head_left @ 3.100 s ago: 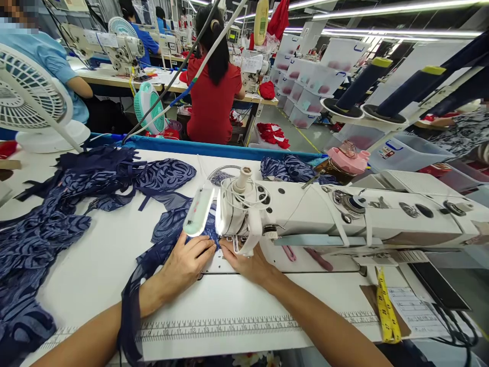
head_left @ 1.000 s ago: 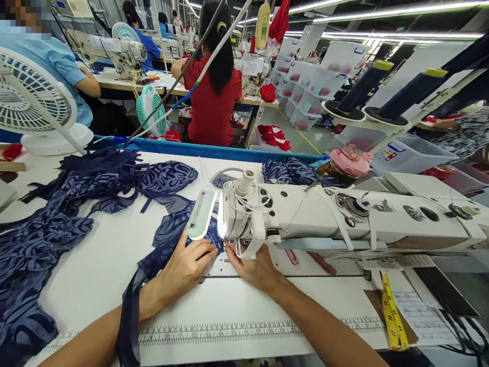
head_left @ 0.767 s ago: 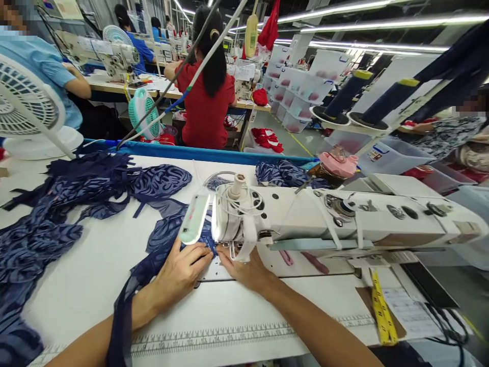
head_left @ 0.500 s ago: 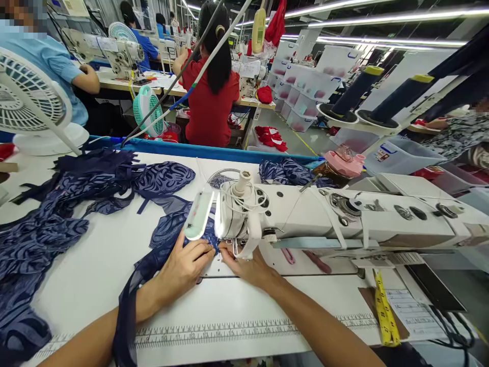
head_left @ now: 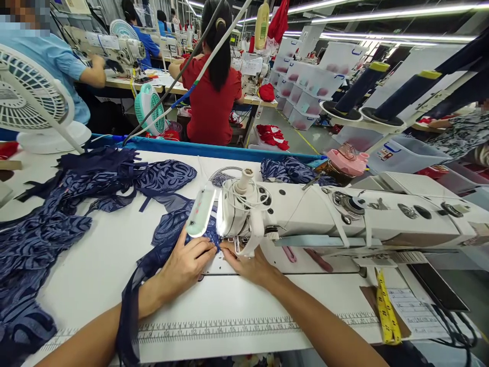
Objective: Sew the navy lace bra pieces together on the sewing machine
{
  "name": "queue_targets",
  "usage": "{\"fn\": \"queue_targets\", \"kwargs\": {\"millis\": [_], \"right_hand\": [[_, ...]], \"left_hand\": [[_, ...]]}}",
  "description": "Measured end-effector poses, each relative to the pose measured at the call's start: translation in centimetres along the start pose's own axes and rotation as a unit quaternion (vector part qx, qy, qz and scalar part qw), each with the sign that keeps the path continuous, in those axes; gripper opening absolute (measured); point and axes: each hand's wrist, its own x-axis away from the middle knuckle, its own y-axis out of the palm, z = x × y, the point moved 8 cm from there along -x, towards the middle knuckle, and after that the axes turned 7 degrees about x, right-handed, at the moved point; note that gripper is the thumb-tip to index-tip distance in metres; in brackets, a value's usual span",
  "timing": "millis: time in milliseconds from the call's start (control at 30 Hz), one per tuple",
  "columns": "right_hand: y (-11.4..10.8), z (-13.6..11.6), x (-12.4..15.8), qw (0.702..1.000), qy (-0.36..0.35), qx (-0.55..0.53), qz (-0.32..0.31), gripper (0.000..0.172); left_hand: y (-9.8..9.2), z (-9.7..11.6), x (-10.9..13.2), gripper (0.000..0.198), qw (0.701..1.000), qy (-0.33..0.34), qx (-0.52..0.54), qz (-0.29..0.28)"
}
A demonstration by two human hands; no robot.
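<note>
Under the head of a white sewing machine (head_left: 298,204) lies a piece of navy patterned fabric (head_left: 168,229). My left hand (head_left: 187,262) presses down on its near edge, fingers together, just left of the needle area. A dark sheer strip (head_left: 130,300) of the cloth drapes over my left forearm. My right hand (head_left: 248,262) pinches the fabric's edge beside the presser foot, its fingers partly hidden behind the machine's white guard. Both hands' fingertips nearly meet at the needle. A pale oval lamp (head_left: 201,211) on the machine head hangs over my left fingers.
More navy patterned pieces (head_left: 57,214) are heaped on the left, and another bundle (head_left: 290,171) lies behind the machine. A yellow tape measure (head_left: 387,311) and a written paper (head_left: 414,311) are at the right. A white fan (head_left: 34,97) stands far left. Co-workers sit beyond the blue edge (head_left: 191,148).
Both hands stay at the needle with hardly any movement. The whole view has shifted slightly. At the left, the co-worker in light blue has moved an arm up toward their machine.
</note>
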Motion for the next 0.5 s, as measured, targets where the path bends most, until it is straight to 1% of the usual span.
{"fn": "queue_targets", "kwargs": {"millis": [133,267,500], "right_hand": [[-0.05,0.05,-0.08,1.0,-0.004,-0.005,-0.008,0.02],[-0.15,-0.05,-0.18,1.0,-0.011,-0.006,-0.016,0.025],[0.17,-0.11,-0.01,1.0,-0.011,-0.001,0.0,0.017]], "left_hand": [[-0.02,0.1,0.05,0.034,1.0,0.008,-0.003,0.007],[0.11,0.06,0.06,0.034,1.0,0.003,0.0,-0.004],[-0.48,0.31,-0.31,0.035,1.0,0.001,-0.008,0.0]]}}
